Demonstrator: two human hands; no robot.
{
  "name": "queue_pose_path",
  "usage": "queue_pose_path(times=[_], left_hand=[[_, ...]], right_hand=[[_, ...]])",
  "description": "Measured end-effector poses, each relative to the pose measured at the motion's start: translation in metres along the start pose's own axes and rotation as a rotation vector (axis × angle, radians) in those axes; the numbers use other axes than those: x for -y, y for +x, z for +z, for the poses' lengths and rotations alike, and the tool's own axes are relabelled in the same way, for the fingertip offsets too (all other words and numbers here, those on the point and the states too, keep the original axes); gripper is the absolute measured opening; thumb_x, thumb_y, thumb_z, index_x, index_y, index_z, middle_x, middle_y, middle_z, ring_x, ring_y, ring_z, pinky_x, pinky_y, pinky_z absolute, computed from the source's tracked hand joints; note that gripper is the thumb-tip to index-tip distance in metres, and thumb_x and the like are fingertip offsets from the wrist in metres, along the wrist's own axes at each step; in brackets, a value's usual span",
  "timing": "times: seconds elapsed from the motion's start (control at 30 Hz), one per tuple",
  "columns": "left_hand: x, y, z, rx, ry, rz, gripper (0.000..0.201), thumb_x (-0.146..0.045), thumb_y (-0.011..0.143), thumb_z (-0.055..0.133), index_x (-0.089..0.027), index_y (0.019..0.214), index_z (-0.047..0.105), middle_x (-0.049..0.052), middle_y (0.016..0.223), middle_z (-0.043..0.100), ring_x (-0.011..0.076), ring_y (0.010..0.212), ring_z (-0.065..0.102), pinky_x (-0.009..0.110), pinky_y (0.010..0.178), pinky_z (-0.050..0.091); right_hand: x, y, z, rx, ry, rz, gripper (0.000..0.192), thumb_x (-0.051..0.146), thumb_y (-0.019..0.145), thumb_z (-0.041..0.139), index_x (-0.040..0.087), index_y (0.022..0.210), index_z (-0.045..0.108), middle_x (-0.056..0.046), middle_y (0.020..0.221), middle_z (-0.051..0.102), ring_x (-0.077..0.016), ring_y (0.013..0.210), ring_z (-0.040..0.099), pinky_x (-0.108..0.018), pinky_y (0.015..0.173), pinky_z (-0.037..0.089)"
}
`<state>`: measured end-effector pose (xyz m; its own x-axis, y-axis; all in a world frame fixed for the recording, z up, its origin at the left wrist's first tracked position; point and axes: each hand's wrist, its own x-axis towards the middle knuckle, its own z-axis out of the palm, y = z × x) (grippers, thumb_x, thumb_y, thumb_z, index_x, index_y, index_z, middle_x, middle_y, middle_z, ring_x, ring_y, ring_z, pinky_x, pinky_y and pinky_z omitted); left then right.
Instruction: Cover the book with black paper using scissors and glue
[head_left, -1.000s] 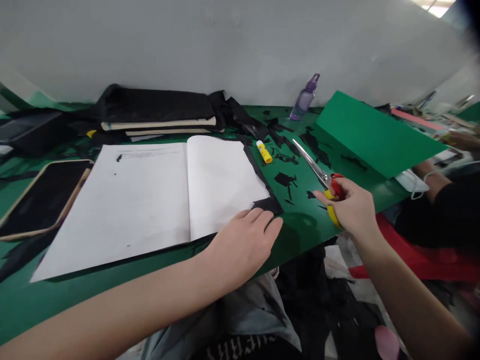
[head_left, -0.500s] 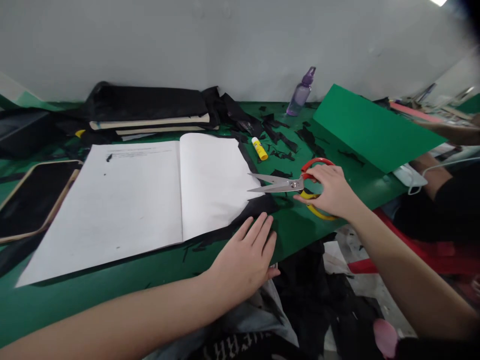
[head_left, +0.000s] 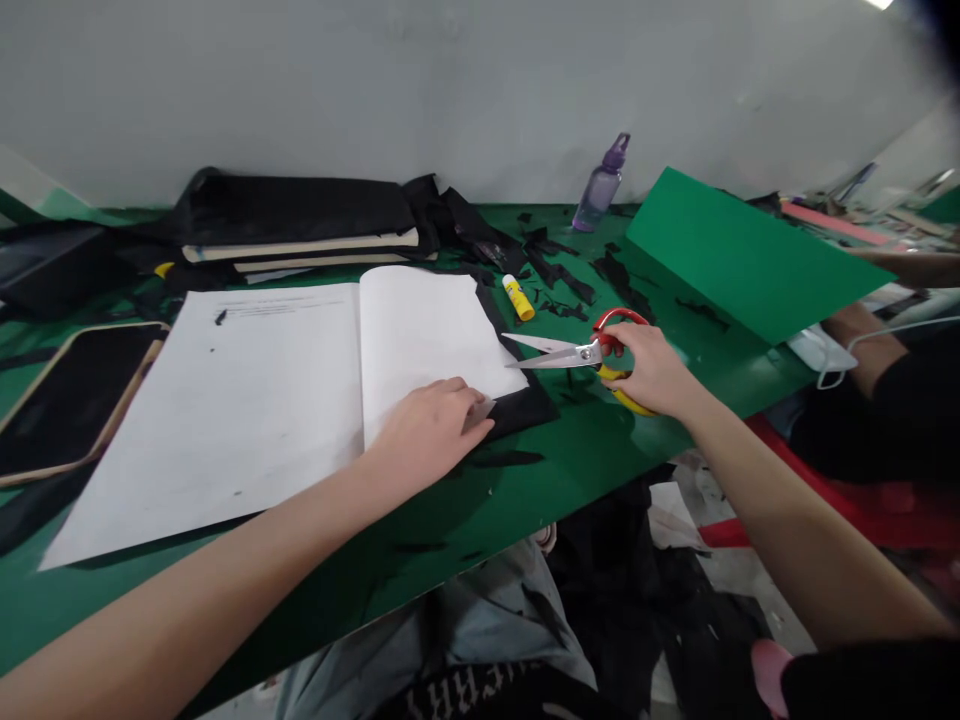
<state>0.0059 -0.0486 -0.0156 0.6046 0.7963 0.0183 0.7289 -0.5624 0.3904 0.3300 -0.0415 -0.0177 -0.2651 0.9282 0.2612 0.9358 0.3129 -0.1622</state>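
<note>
Left hand point(head_left: 431, 430) presses flat on white paper point(head_left: 300, 390); right hand point(head_left: 649, 370) fingers grip open scissors point(head_left: 577, 353) at its untrimmed black border point(head_left: 525, 405); scraps litter tabletop point(head_left: 585, 450).

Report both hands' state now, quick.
Left hand: open, palm down, pressing the white paper near its corner.
Right hand: closed on the scissors, blades parted, tips at the paper's edge.

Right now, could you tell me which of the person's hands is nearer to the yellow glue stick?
The right hand, holding the scissors, is nearer; it sits to the right of the glue stick. The left hand rests on the white paper, nearer the camera.
</note>
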Motion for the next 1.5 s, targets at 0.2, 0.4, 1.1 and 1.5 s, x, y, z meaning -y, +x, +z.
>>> queue_pose_path(times=[0.2,0.4,1.1,1.5], left_hand=[[0.008,0.015,0.01,0.019,-0.197,-0.009,0.03,-0.036,0.087,0.045,-0.02,0.101,0.067,0.005,0.096,0.067,0.0183,0.081,0.062,0.032,0.072,0.048],[0.008,0.02,0.011,0.009,-0.265,-0.075,0.026,-0.036,0.086,0.048,-0.02,0.096,0.066,0.004,0.088,0.068,0.0178,0.077,0.061,0.03,0.068,0.047],[0.009,0.019,0.017,-0.06,-0.249,-0.003,0.022,-0.031,0.086,0.045,-0.022,0.085,0.066,0.003,0.085,0.065,0.015,0.07,0.056,0.028,0.059,0.04],[0.008,0.018,0.015,-0.077,-0.236,-0.006,0.021,-0.03,0.086,0.047,-0.022,0.082,0.066,0.002,0.082,0.063,0.0146,0.068,0.055,0.028,0.058,0.039]], right_hand=[[-0.016,0.004,-0.011,0.185,-0.006,-0.054,0.042,0.029,0.064,0.063,0.025,0.104,0.053,-0.006,0.11,0.063,-0.0299,0.107,0.055,-0.05,0.1,0.033],[-0.025,0.022,-0.023,0.251,-0.073,-0.17,0.044,0.027,0.063,0.062,0.024,0.107,0.058,-0.005,0.11,0.066,-0.0276,0.103,0.058,-0.049,0.104,0.028],[-0.01,0.071,-0.008,0.453,-0.036,-0.354,0.054,0.019,0.057,0.055,0.029,0.11,0.061,0.0,0.118,0.065,-0.026,0.113,0.055,-0.047,0.105,0.028],[0.008,0.072,0.004,0.425,-0.001,-0.387,0.05,0.014,0.057,0.053,0.026,0.104,0.062,0.0,0.112,0.066,-0.0234,0.105,0.057,-0.039,0.093,0.039]])
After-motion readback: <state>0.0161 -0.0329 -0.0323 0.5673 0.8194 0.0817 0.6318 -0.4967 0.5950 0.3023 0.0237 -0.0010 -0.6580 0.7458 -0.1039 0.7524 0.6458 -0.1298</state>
